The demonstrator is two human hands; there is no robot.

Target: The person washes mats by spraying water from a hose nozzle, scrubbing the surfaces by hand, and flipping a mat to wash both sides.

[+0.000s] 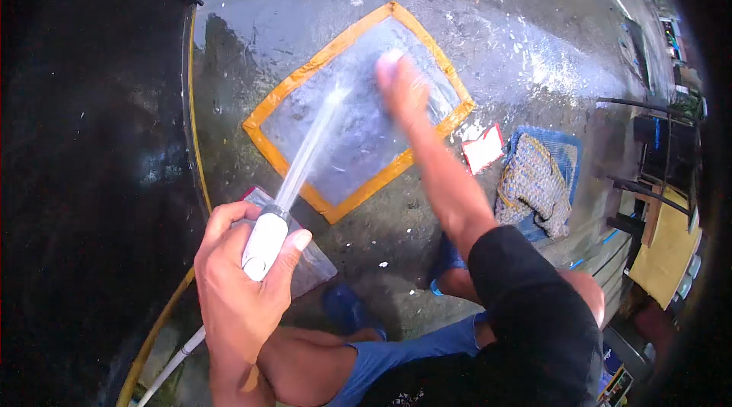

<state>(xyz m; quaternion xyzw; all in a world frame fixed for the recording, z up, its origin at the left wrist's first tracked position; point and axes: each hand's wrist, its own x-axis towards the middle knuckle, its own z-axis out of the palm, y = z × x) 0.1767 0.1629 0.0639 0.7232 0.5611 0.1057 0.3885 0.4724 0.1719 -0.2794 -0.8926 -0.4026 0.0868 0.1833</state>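
Note:
My left hand (240,270) is closed around a white water sprayer (267,239) with a pale hose (179,361) running down behind it. A straight jet of water leaves the nozzle and strikes a translucent plastic sheet (305,121) edged with orange tape, lying flat on the wet floor. Over the upper right part of that sheet is my right hand (406,94), smeared by motion. Something pale shows at its fingertips; I cannot make out whether it is a held thing. Beneath my left hand lies another clear plastic piece (314,266), partly hidden.
A red-and-white packet (483,149) lies right of the sheet. Beside it, a knitted grey cloth (534,178) rests on a blue mesh tray (570,152). A dark panel (99,140) with a yellow hose (191,94) along its edge fills the left side. My feet are below the sheet.

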